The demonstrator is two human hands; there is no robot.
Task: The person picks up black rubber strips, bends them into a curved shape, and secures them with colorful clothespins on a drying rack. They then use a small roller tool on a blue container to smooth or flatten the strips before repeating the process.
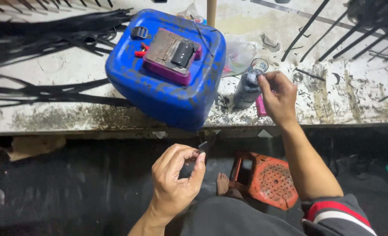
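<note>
My left hand (pixel 176 179) is low in front of me, fingers pinched on a small thin black piece (pixel 202 148) below the bench edge. My right hand (pixel 279 98) reaches up onto the stained white bench (pixel 71 118), its fingertips at the top of a dark smeared bottle (pixel 247 89) that stands upright with a clear round opening (pixel 260 64). A pink object (pixel 260 107) lies partly hidden behind that hand. To the left of the bottle sits a blue plastic jerry can (pixel 167 94) on its side, with a magenta and brown box-like device (pixel 172 54) on top.
Bundles of long black strips (pixel 50 35) lie across the bench's left side, and more black rods (pixel 351 35) at the right. A crumpled clear plastic bag (pixel 239 54) sits behind the bottle. An orange plastic stool (pixel 266 177) stands on the dark floor beside my bare foot (pixel 222 183).
</note>
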